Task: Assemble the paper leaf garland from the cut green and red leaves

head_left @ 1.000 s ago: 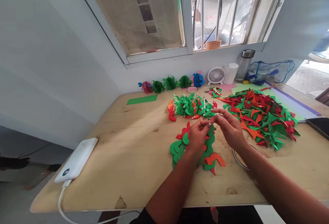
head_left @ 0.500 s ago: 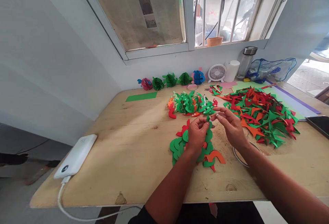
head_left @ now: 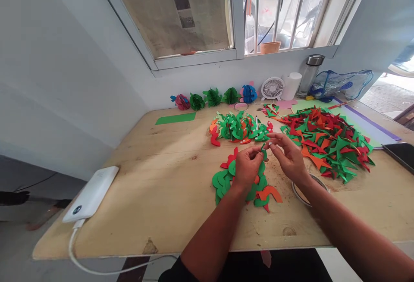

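My left hand [head_left: 247, 166] pinches a small green paper cutout [head_left: 264, 152] between thumb and fingers. Close against that cutout, my right hand [head_left: 289, 159] has thumb and fingertips drawn together on a tiny white piece [head_left: 270, 144], too small to name surely. Below and around my left hand lies a loose pile of curved green paper cutouts [head_left: 221, 182], partly covered by the hand and forearm. An orange paper arc [head_left: 271, 193] sticks out on its right side. Just beyond the hands is a second heap of green, orange and red cutouts with small white patches [head_left: 238, 127].
Pointed red and green paper scraps [head_left: 333, 144] are heaped at the right. A metal ring [head_left: 296, 192] lies beneath my right forearm. Along the wall stand folded paper figures [head_left: 212, 97], a small fan [head_left: 272, 88] and a glass bottle [head_left: 308, 77]. A power bank [head_left: 92, 193] sits left.
The right fingertips and the white piece have come slightly closer to the green cutout in my left hand. The whole view has shifted a little.
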Demonstrator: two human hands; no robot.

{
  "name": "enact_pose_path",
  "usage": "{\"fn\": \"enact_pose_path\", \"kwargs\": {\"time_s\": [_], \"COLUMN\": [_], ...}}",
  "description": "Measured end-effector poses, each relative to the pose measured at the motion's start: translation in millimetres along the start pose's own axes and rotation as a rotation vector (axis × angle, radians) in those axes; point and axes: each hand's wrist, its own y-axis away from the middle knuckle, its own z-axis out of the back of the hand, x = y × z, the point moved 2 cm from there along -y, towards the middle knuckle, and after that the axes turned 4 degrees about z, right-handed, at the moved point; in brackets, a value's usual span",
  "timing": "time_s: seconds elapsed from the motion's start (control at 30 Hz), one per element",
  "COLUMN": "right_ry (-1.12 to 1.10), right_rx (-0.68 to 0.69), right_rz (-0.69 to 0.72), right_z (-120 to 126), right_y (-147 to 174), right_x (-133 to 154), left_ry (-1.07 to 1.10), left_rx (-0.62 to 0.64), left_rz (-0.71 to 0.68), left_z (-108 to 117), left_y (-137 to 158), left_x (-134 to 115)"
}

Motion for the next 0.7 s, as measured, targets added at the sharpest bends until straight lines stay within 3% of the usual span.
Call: {"fn": "enact_pose_path", "kwargs": {"time_s": [0.7], "right_ry": [0.364], "right_rx": [0.009], "right_rz": [0.255], "right_z": [1.8], "right_y": [1.8], "right_x": [5.9], "left_ry": [0.141], "left_rx": [0.066], "left_rz": [0.085], "left_z": [-0.6], "left_y": [3.0], "left_x": [-2.9]}}
